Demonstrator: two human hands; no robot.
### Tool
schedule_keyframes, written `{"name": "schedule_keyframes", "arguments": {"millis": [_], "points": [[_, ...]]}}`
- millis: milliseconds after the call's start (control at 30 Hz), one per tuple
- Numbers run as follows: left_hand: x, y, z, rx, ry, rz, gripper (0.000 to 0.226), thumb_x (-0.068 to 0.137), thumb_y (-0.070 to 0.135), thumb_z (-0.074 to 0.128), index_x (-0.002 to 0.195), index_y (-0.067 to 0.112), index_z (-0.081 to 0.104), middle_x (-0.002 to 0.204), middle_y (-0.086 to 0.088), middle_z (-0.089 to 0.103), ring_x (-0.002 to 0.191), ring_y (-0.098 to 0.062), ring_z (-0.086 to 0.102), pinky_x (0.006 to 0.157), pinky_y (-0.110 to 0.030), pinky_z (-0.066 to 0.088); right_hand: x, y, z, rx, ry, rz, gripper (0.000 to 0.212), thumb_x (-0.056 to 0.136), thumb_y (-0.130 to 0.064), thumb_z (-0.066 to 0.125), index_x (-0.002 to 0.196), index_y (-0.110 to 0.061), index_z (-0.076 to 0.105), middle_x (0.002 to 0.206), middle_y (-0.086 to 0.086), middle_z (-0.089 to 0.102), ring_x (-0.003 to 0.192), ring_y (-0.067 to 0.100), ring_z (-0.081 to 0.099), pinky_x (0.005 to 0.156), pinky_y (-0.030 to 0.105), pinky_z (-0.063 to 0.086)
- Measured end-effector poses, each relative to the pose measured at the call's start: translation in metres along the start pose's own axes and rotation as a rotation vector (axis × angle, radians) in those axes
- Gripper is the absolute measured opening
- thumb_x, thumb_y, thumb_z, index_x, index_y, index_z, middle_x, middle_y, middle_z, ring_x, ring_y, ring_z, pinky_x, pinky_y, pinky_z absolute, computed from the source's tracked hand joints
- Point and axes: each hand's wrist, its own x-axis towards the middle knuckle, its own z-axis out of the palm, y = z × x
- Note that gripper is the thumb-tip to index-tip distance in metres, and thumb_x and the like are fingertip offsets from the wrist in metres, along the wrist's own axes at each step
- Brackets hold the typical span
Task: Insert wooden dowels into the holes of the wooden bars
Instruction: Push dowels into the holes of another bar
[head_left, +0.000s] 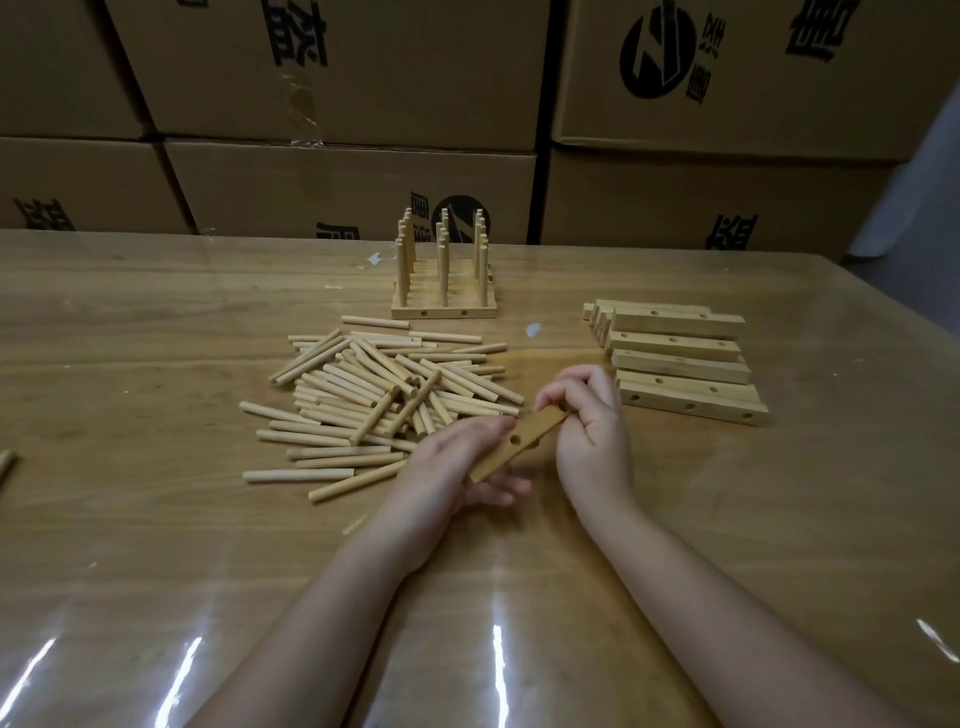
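One bar (535, 432) held in both hands above the table (156, 519).
On my feed the left hand (457, 467) pinches its near end, the right hand (592, 431) curls round its far end; dowels (384, 395) lie just left, spare bars (685, 358) right.

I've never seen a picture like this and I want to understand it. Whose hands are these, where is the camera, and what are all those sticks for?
There is no machine here, just a person's two hands. The camera sits on the person's head, so you look down just as they do. The left hand and the right hand together hold one wooden bar with a hole in it. On the table lies a pile of sticks, with a stack of bars to its right. Farther back stand finished bars with sticks upright in their holes. Cardboard boxes are stacked behind the table.
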Motion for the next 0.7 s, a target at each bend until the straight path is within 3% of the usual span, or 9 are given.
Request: {"name": "schedule_keyframes", "arguments": {"millis": [100,167,233,333,433,600,700], "points": [[-0.005,0.000,0.000,0.190,-0.128,0.024,0.034,0.088,0.015,0.056,0.121,0.011,0.058,0.090,-0.009,0.072,0.061,-0.014,0.063,0.057,-0.021,0.051,-0.001,-0.002,0.001,-0.001,-0.032,-0.075,0.029,0.070,-0.003,0.037,0.068,-0.019,0.062,0.096,-0.010,0.051,0.103,0.014,0.045,0.087,0.016,0.033],[-0.006,-0.001,0.003,0.259,-0.142,0.039,0.029,0.092,0.013,0.053,0.121,0.016,0.056,0.081,-0.003,0.069,0.058,-0.012,0.060,0.055,-0.021,0.048,0.002,-0.001,0.001,0.029,-0.081,-0.141,0.042,0.074,0.006,0.038,0.089,-0.021,0.065,0.114,-0.008,0.052,0.116,0.008,0.044,0.097,0.016,0.033],[-0.006,-0.002,0.004,0.222,-0.110,0.055,0.025,0.095,0.012,0.049,0.118,0.013,0.057,0.078,-0.003,0.068,0.054,-0.012,0.058,0.052,-0.020,0.047,0.008,0.002,-0.002,0.111,-0.110,-0.080,0.056,0.086,0.007,0.040,0.123,-0.034,0.048,0.134,-0.014,0.043,0.127,0.003,0.040,0.104,0.024,0.034],[-0.003,0.000,0.002,0.024,-0.037,0.067,0.027,0.089,0.013,0.052,0.114,0.005,0.056,0.078,-0.006,0.069,0.052,-0.013,0.058,0.049,-0.020,0.047,0.015,0.013,-0.005,0.082,-0.119,0.084,0.056,0.096,-0.013,0.044,0.141,-0.037,0.021,0.143,-0.020,0.032,0.130,-0.001,0.035,0.106,0.031,0.034],[-0.001,0.001,-0.001,-0.134,0.004,0.073,0.035,0.077,0.020,0.058,0.110,0.007,0.058,0.080,-0.008,0.070,0.054,-0.014,0.061,0.049,-0.021,0.050,0.015,0.022,-0.005,-0.174,-0.309,0.075,0.058,0.095,-0.031,0.045,0.146,-0.035,0.016,0.150,-0.012,0.028,0.136,0.004,0.024,0.113,0.037,0.024],[0.003,-0.001,-0.007,-0.273,0.075,0.056,0.031,0.074,0.015,0.059,0.104,0.010,0.061,0.080,-0.009,0.071,0.057,-0.015,0.063,0.049,-0.023,0.051,0.011,0.018,-0.002,-0.360,-0.692,-0.206,0.059,0.091,-0.042,0.044,0.138,-0.056,0.011,0.151,-0.029,0.004,0.136,0.000,0.013,0.112,0.031,0.013],[0.004,-0.002,-0.008,-0.246,0.049,0.058,0.032,0.074,0.013,0.058,0.106,0.009,0.062,0.082,-0.010,0.069,0.056,-0.014,0.059,0.047,-0.022,0.046,0.010,0.019,0.000,-0.407,-0.757,-0.229,0.055,0.090,-0.037,0.049,0.141,-0.043,0.029,0.150,-0.024,0.018,0.138,0.002,0.019,0.114,0.029,0.016]]}}
